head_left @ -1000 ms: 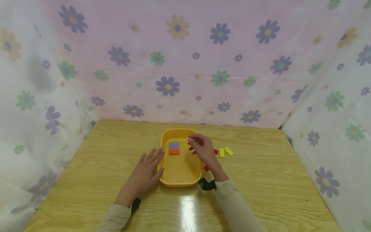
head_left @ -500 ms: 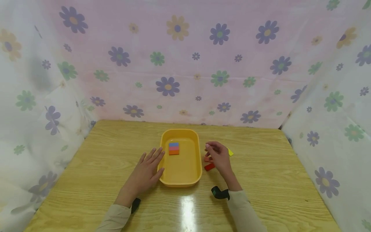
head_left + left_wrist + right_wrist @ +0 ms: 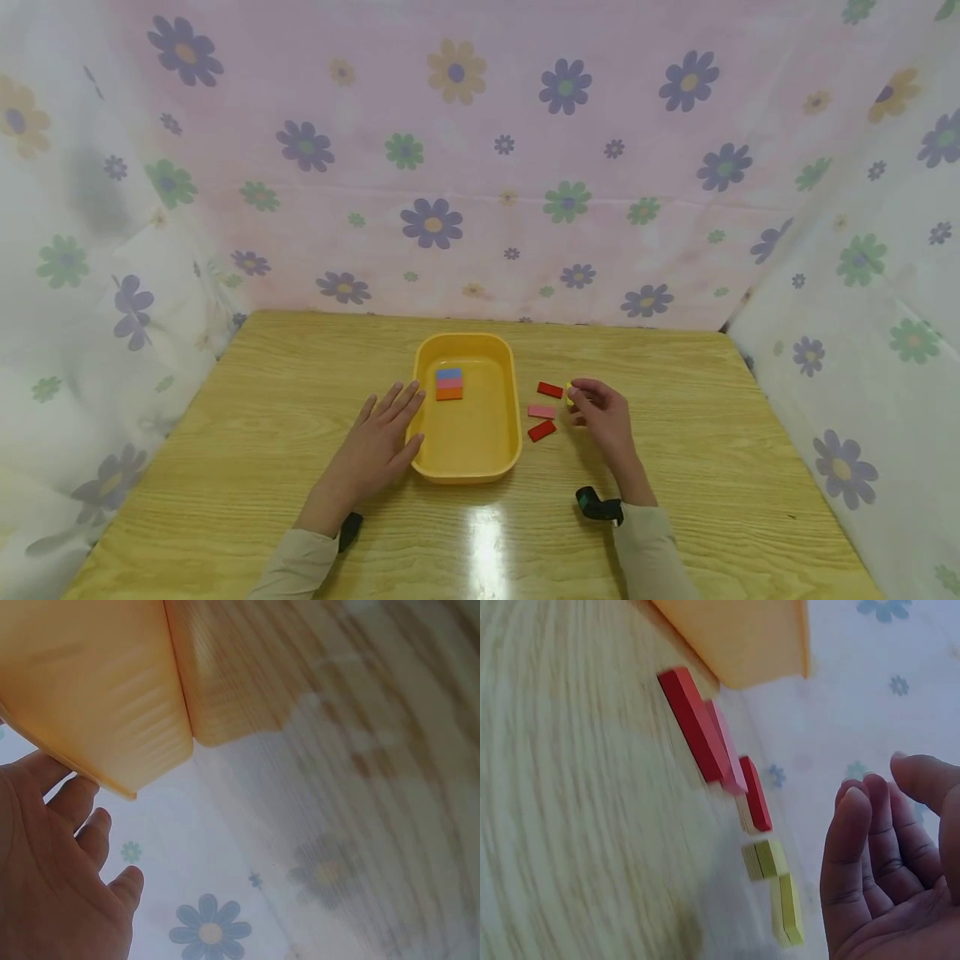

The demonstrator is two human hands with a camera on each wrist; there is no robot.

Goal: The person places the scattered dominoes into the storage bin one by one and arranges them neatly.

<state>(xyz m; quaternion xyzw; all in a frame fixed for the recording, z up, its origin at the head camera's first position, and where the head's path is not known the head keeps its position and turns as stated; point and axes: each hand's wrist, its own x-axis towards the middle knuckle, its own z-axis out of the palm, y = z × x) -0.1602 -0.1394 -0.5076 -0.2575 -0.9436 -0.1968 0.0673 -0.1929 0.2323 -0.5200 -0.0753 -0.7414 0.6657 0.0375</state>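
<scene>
The yellow tray [image 3: 467,442] has blue, pink and orange blocks [image 3: 449,383] near its far left corner, red, pink and yellow blocks [image 3: 542,412] off its right edge, the table [image 3: 300,358] wood-grained, the back cloth [image 3: 487,179] flower-patterned pink.

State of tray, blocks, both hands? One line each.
Yellow tray: upright, blocks inside
Blue block: lying in tray
Tray's pink block: lying beside blue
Orange block: lying in tray
Far red block: lying on table
Loose pink block: lying on table
Near red block: lying on table
Left yellow block: on table
Right yellow block: on table
Left hand: touching tray's edge
Right hand: holding nothing
</scene>
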